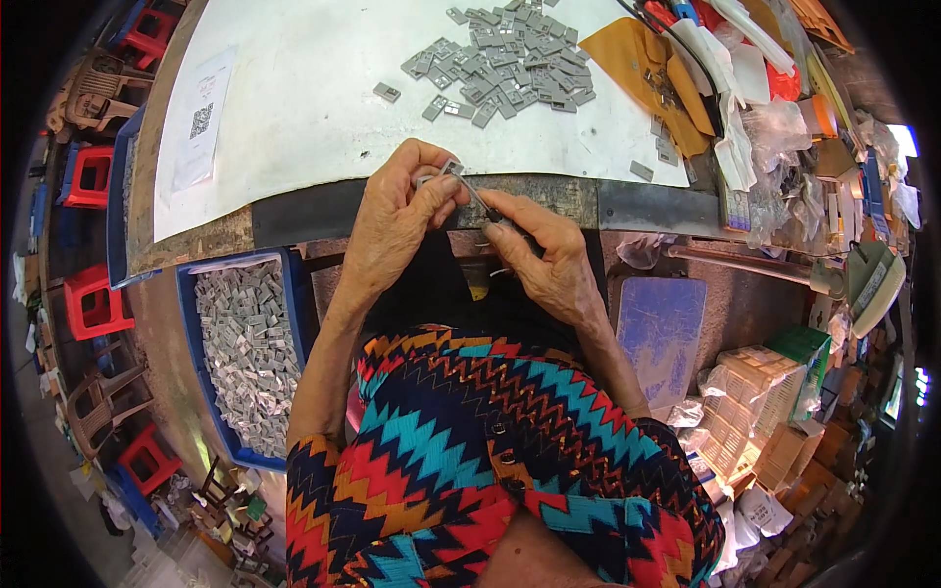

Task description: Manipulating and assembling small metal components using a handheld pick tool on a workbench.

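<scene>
My left hand (394, 218) is closed, pinching a small grey rectangular piece (454, 168) between thumb and fingers just above the table's near edge. In my right hand (552, 253) is a thin metal tool with a dark handle (476, 197), its shaft pointing up and left. The tool's tip meets or nearly meets the grey piece; fingers partly hide the spot. Whether the tool is a screwdriver or a file I cannot tell. Beyond my hands, a heap of similar grey pieces (520, 61) lies on a white sheet (314, 118).
A blue bin (186, 333) full of grey pieces stands below the table at left. An orange-brown sheet (627, 61) with small bits on it lies at the right, beside plastic bags (779, 132). Red stools (95, 299) stand far left; a blue stool top (662, 328) is at right.
</scene>
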Motion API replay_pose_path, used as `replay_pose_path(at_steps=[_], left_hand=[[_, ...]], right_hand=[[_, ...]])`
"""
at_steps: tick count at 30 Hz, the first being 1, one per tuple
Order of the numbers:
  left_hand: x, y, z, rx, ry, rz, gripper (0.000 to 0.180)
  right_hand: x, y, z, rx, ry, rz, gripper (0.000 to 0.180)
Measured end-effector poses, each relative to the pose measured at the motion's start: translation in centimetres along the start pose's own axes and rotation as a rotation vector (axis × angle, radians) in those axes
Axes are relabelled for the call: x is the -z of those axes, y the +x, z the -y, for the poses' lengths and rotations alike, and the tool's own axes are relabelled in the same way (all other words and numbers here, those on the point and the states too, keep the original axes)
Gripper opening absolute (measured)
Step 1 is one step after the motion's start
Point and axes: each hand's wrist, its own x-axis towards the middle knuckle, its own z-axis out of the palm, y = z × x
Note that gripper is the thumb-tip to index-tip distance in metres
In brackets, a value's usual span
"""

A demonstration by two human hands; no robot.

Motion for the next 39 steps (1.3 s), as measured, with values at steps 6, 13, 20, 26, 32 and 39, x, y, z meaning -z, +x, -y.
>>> replay_pose_path(at_steps=[6,13,20,26,32,39], left_hand=[[0.0,-0.1,-0.1,0.0,0.117,-0.017,0.011],[-0.5,-0.4,0.3,-0.264,0.576,-0.12,0.011],[-1.2,-0.4,0.9,-0.518,0.804,-0.221,0.016],[-0.9,-0.6,1.5,-0.612,0.826,-0.238,0.019],[-0.9,-0.7,1.4,-0.611,0.798,-0.24,0.022],[-1.2,-0.6,2.3,-0.633,0.739,-0.299,0.023]], right_hand=[[0.0,0.0,-0.3,0.08,-0.036,-0.016,0.031],[-0.5,-0.2,-0.5,0.128,-0.166,-0.049,0.031],[-1.2,-0.5,0.0,0.192,-0.337,-0.107,0.03],[-0.7,-0.4,0.5,-0.057,0.016,0.011,0.027],[-0.8,-0.4,0.8,-0.29,0.42,0.067,0.026],[-0.7,-0.4,0.8,-0.33,0.586,0.078,0.029]])
